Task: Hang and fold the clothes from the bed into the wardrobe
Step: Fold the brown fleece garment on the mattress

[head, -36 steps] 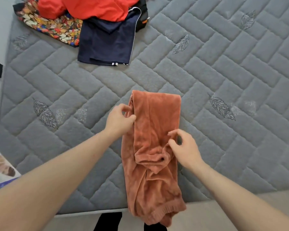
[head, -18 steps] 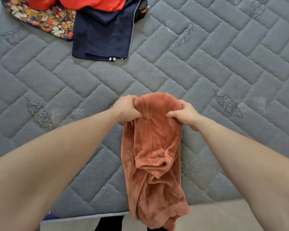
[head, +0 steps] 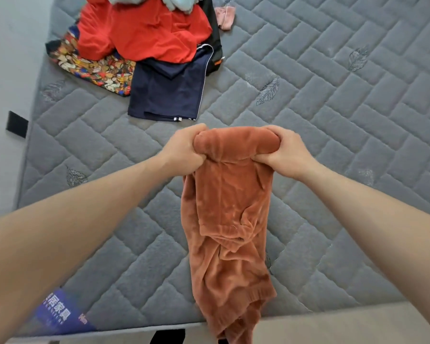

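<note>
Both forearms reach out over the near edge of the bed (head: 358, 135), and between them lies a rust-orange velvety garment (head: 229, 219), its lower end draped over the mattress edge, its far end rolled into a thick fold. The left hand (head: 184, 150) closes its grip on the left end of that fold — fingers curled over the top, thumb tucked under; the right hand (head: 286, 147) does likewise at the right end. Both wrists are nearly level, knuckles facing away. Farther off, toward the far left of the mattress, sit navy shorts (head: 166, 93), a colourful patterned cloth (head: 94, 68) and a red garment (head: 144, 33) — heaped together, overlapping.
</note>
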